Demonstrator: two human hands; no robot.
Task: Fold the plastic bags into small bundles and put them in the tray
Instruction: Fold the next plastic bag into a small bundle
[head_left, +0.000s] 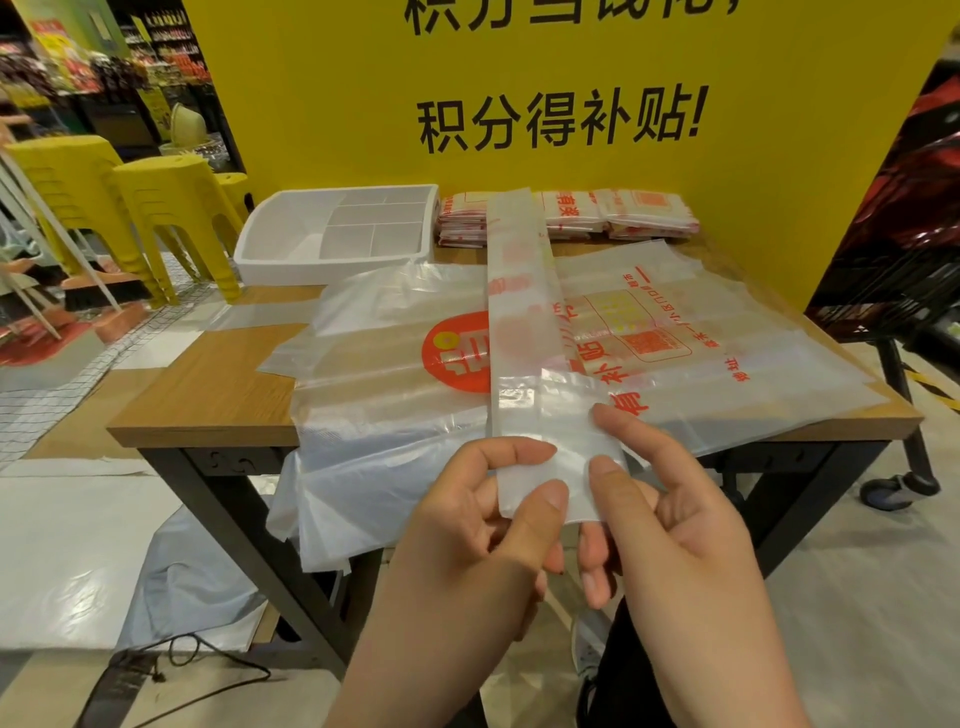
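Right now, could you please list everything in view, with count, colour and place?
table: one, wooden top, centre
tray: one, white, table's back left
bag piles: about three, clear and red, table's back
flat bags: several, clear with red print, spread on table
folded strip: one, clear with red print, across the flat bags
stools: stacked, yellow, left
sign: one, yellow, behind table
cart: one, black, right
cable: one, black, floor, lower left
left hand: one, pinches strip's near end
right hand: one, pinches same end

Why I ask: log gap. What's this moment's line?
left hand, right hand: pinch long folded translucent plastic bag strip | white compartment tray: empty
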